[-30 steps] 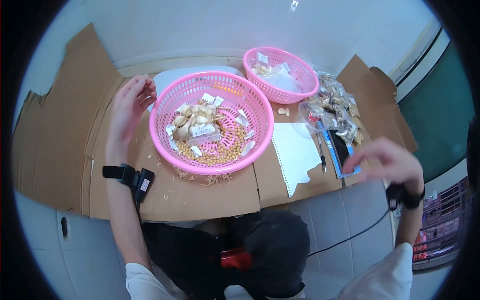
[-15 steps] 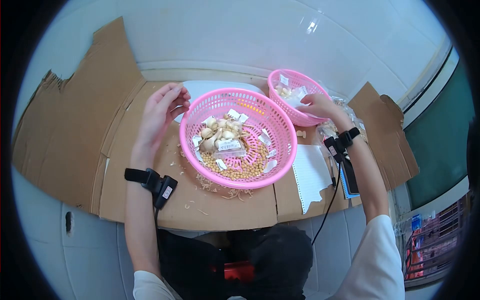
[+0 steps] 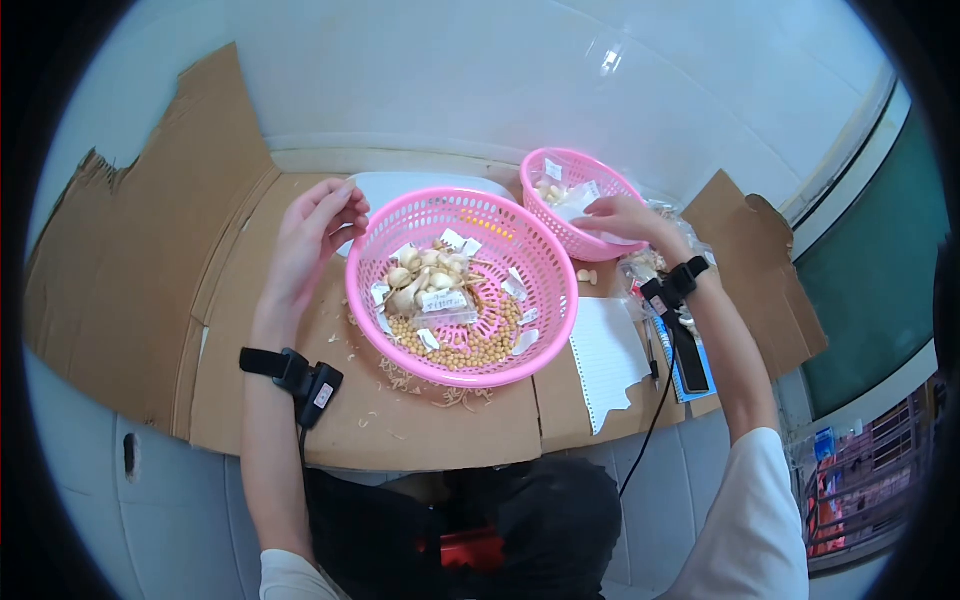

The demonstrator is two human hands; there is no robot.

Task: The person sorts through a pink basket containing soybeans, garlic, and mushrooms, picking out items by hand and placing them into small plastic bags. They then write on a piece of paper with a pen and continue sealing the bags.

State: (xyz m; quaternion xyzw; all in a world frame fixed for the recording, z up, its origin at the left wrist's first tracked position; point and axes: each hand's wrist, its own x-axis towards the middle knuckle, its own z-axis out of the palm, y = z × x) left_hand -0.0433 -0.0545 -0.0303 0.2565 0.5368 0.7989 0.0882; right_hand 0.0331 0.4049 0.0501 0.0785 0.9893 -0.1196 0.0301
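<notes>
A large pink plastic basket [image 3: 545, 350] holds a heap of garlic bulbs [image 3: 425, 272], loose soybeans [image 3: 470, 350], torn white paper slips and a labelled clear plastic packet [image 3: 447, 308]. My left hand [image 3: 322, 225] is raised just beyond its left rim, fingers curled in with the thumb against them; anything between them is too small to see. My right hand [image 3: 630, 218] reaches over a smaller pink basket [image 3: 600, 247] behind. Its fingers are on a whitish plastic bag [image 3: 575, 203] in there, beside peeled garlic cloves [image 3: 549, 190] and a paper label. The right thumb is mostly hidden.
Lined paper [image 3: 608, 350], a pen [image 3: 653, 362] and a dark phone [image 3: 690, 360] lie to the right. Clear bags [image 3: 645, 268] and a few pale pieces [image 3: 587, 276] are near the small basket. Cardboard [image 3: 370, 430] covers the table, with scattered shreds. A white board [image 3: 400, 185] lies behind.
The view has shifted slightly, so the baskets appear lower and further left. My right fingers look more stretched out over the small basket. My left hand keeps its curled pose.
</notes>
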